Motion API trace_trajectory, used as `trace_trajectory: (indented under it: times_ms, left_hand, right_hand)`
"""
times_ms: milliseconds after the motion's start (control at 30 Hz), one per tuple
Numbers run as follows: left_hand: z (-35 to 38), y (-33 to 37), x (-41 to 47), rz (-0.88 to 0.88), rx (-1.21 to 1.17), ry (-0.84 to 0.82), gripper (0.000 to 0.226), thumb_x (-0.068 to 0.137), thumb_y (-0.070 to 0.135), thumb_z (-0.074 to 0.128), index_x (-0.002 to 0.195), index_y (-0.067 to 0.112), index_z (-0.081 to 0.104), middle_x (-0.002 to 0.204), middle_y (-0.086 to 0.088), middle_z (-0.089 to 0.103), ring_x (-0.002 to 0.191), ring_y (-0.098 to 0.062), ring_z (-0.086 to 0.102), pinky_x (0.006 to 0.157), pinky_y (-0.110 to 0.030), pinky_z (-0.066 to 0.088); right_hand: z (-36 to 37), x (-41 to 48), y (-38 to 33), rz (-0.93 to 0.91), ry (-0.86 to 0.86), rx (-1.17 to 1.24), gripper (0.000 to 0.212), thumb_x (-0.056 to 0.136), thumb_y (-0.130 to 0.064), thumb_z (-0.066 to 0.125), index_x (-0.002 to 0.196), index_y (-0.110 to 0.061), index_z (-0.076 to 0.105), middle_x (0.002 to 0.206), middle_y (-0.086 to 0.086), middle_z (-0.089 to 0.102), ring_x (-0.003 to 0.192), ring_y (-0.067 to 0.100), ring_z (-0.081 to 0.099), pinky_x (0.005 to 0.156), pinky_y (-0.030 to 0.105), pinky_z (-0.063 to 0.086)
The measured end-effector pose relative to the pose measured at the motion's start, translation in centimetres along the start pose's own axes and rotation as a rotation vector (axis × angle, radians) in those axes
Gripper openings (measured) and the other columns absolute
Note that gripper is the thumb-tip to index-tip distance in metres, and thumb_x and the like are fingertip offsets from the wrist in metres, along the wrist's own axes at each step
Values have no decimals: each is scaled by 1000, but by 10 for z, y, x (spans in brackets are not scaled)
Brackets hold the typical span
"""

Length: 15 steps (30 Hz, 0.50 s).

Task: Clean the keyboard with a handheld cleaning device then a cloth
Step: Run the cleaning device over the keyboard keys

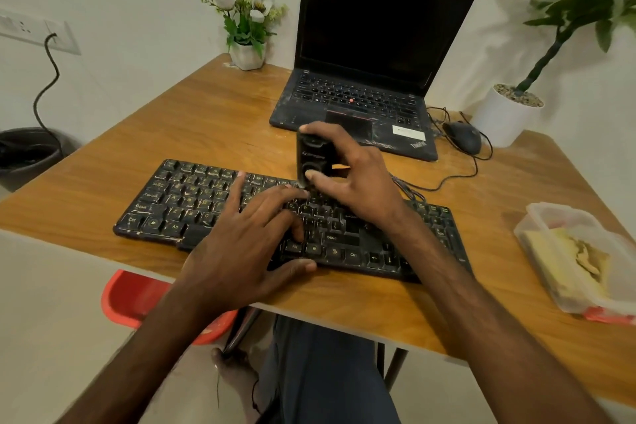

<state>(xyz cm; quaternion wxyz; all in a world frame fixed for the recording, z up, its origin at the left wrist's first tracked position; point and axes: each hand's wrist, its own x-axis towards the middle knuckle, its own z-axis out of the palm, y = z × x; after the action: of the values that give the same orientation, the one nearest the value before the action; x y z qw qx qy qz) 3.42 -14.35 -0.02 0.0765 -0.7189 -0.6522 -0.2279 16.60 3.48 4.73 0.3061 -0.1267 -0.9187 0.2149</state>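
1. Keyboard (179,203) lies on the one wooden desk (206,120), in the near half, just in front of the person.
2. One black laptop (371,27) stands open behind it, screen dark.
3. That single black keyboard has its long axis running left to right across the desk. It is slightly slanted, with the right end nearer the person. Its space-bar edge faces the person, and the key legends read upright from there.
4. Two potted plants stand at the back. One is a tall leafy plant (506,117) in a white pot at the right corner. The other is a small pot of white flowers (247,21) left of the laptop.
5. One clear plastic container (537,217) sits at the desk's right edge, well apart from the keyboard. It holds yellowish material that I cannot identify.
6. Two bare hands are over the keys. The left grip (247,244) lies spread and flat on the middle keys, fingers apart, thumb at the near edge.
7. The right grip (358,179) is clamped on the device, thumb low on its front and fingers curled over its top.
8. One black handheld cleaning device (311,155) stands upright, long axis near vertical. Its lower end is down at the upper key rows, but contact is hidden.
9. One dark mouse (463,136) rests right of the laptop, with its cable looping on the desk.
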Motion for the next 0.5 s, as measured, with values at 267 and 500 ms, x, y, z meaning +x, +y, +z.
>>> trace_trajectory:
  times_ms: [267,500]
  left_hand:
    - [2,1,-3,-173,11,222,45,98,62,39,99,22,59,139,-7,56,128,-22,54,119,-66,17]
    - [5,2,-2,-357,73,259,37,100,52,40,105,17,52,137,-12,54,132,-25,49,116,-69,17]
  right_hand:
    - [3,-3,-9,16,-5,116,60,86,-13,74,140,-21,47,130,-1,58,107,11,64,80,25,59]
    - [3,5,-9,24,9,128,61,86,-14,75,140,-22,47,128,3,60,107,12,65,80,27,60]
